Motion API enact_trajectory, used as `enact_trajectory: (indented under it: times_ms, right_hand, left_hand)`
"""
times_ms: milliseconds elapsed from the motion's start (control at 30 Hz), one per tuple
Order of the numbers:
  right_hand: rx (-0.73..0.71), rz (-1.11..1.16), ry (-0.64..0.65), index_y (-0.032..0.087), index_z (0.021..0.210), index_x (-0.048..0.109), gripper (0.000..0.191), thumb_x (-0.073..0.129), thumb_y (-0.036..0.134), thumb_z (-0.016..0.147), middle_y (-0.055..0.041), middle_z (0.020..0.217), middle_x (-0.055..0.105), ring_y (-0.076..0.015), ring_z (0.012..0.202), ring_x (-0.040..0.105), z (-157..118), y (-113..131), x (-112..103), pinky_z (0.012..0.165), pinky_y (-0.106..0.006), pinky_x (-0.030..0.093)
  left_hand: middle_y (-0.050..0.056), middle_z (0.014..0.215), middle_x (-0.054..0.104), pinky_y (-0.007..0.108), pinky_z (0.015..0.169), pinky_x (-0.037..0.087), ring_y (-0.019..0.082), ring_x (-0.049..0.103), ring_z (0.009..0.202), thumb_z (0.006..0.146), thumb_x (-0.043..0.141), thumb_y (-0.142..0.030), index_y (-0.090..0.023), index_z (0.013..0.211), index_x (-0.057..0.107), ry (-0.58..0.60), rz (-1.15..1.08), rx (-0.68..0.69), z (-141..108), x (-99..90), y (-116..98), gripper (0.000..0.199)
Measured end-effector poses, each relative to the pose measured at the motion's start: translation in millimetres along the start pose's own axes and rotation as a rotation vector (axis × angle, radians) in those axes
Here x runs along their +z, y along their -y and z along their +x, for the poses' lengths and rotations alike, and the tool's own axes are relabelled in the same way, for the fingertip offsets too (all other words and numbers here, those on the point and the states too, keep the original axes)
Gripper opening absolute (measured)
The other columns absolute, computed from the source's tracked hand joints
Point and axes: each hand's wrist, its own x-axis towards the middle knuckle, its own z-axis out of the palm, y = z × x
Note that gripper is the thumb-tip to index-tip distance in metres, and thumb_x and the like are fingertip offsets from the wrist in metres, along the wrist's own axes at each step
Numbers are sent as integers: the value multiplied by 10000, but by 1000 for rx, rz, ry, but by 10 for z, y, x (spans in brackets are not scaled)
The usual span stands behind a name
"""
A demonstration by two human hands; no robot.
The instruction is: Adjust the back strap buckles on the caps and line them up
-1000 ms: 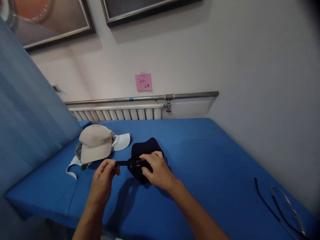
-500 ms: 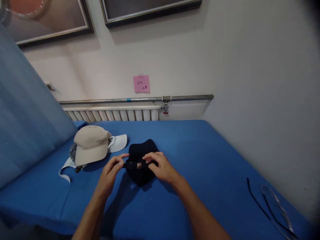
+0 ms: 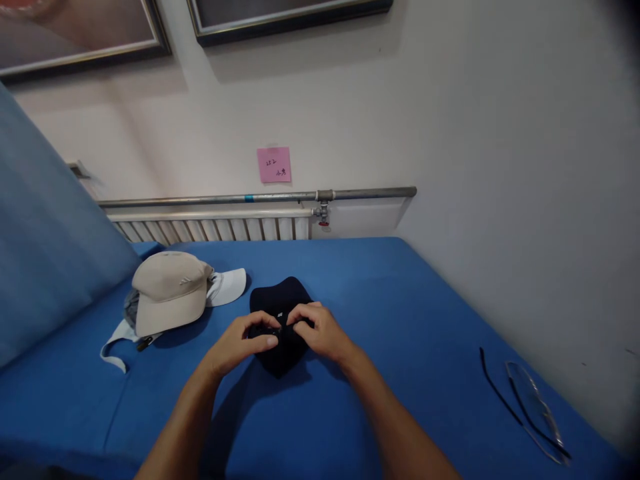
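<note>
A black cap (image 3: 281, 299) lies on the blue bed surface (image 3: 370, 300), its brim toward the wall and its back toward me. My left hand (image 3: 245, 343) grips the left part of the cap's back strap between thumb and fingers. From the right, my right hand (image 3: 320, 328) pinches the same strap close to the cap's middle. The fingertips of both hands nearly meet over the cap. Small details of the strap are too dark to make out.
Left of the black cap, a beige cap (image 3: 173, 290) rests on a white cap (image 3: 227, 287) and something grey. Glasses (image 3: 537, 407) lie at the right. Behind the bed are a radiator (image 3: 210, 229) and pipe; a blue curtain (image 3: 50, 247) hangs at left.
My left hand has moved right, inward over the cap, closer to my right hand. The gap in the strap is now covered by fingers. The whole view has shifted slightly.
</note>
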Motion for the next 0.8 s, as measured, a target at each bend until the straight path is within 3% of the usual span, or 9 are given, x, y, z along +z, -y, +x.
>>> enact_trajectory:
  times_ms: [133,300,500,633,800]
  right_hand:
    - [25,9,6,200,708,672,233,485,66,747,20,682,661,-141,693,553,4,-5,16,738,-278,407]
    - [42,16,0,201,698,679,237,496,55,735,20,667,664,-137,673,557,12,-9,35,734,-276,413]
    - [54,16,-29,204,729,690,232,505,66,751,16,695,679,-139,706,565,3,-33,66,761,-281,414]
    - [59,11,-30,205,720,690,218,516,79,752,20,686,672,-134,688,559,7,-51,76,756,-279,413]
    - [78,9,-12,195,708,688,218,513,70,741,23,646,653,-128,636,543,23,-23,64,707,-268,412]
  left_hand:
    - [19,852,664,293,730,398,208,551,807,658,729,-361,-184,902,689,-71,94,-26,5,86,-27,304]
    - [23,803,676,302,721,403,203,558,777,701,658,-299,-189,842,694,-154,92,-40,-19,123,-13,183]
    - [34,958,704,332,838,426,242,603,950,661,744,-315,-225,1022,682,-176,52,-7,-61,150,21,378]
    - [34,865,704,324,775,426,224,596,851,694,682,-302,-209,872,719,-182,55,-11,-50,164,29,205]
    - [20,793,684,295,721,436,194,586,772,684,658,-264,-193,808,710,-187,-64,-7,-30,171,11,152]
